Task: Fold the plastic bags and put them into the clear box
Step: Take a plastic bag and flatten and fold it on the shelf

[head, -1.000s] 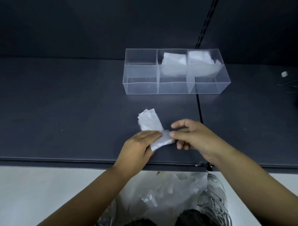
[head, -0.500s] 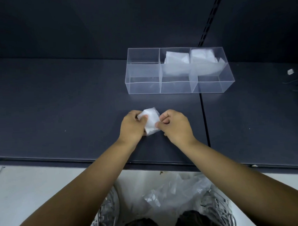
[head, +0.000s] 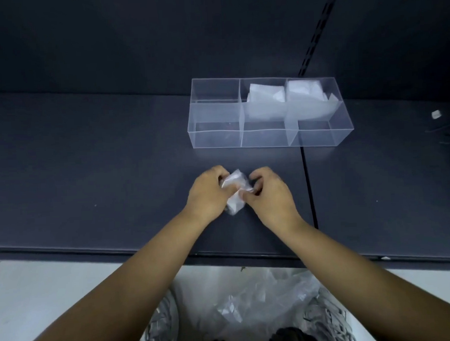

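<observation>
Plastic bag, folded small, lies on the desk short of the clear box; I pinch it with left grip and right grip, fingers curled on opposite edges, presumably so the folds cannot spring open.

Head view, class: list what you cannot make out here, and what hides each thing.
Plastic bag, head view: both edges hidden under the gripping left hand and right hand; fold count unclear.
Clear box: number of folded bags blurred behind its walls.
Small white thing, far right: too small to identify.
Basket below: cut by bottom edge.
</observation>
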Available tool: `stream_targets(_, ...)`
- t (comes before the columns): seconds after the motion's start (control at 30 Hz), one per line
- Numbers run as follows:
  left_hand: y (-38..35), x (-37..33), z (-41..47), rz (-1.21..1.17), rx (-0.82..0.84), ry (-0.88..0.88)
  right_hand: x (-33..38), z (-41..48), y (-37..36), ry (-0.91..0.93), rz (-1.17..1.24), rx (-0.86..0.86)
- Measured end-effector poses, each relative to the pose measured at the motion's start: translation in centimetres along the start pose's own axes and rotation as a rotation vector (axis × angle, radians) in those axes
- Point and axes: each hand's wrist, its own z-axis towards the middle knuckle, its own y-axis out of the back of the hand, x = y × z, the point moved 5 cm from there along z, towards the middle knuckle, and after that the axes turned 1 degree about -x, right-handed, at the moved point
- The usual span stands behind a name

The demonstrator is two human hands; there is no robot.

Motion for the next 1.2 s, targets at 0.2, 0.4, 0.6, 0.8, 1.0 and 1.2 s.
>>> stream_targets(0.2,-0.3,-2.9,-0.5,-0.630,-0.098,0.108,0.2,-0.6,2.0,-0.350,0.722,0.179)
stream_targets(0.4,3.0,-6.1,4.0,-0.894,-0.294,0.146,3.7,7.1,8.7,-0.164,0.584,-0.049)
stream_targets(0.6,4.0,-7.2,6.6,-0.189,-0.407,-0.235,3.7,18.2,10.2,-0.187,0.184,-0.231)
stream_targets(0.8,1.1,-5.3,5.6,0.386,-0.335,-0.455,3.5,19.9,8.8,-0.263,-0.507,-0.443)
stream_targets(1.0,1.0,-5.2,5.4,0.389,-0.310,-0.484,3.8,20.1,9.0,-0.007,-0.314,-0.423)
stream_targets(1.2,0.8,-5.1,5.1,0.388,-0.300,-0.494,3.9,19.3,8.0,0.320,-0.563,-0.078)
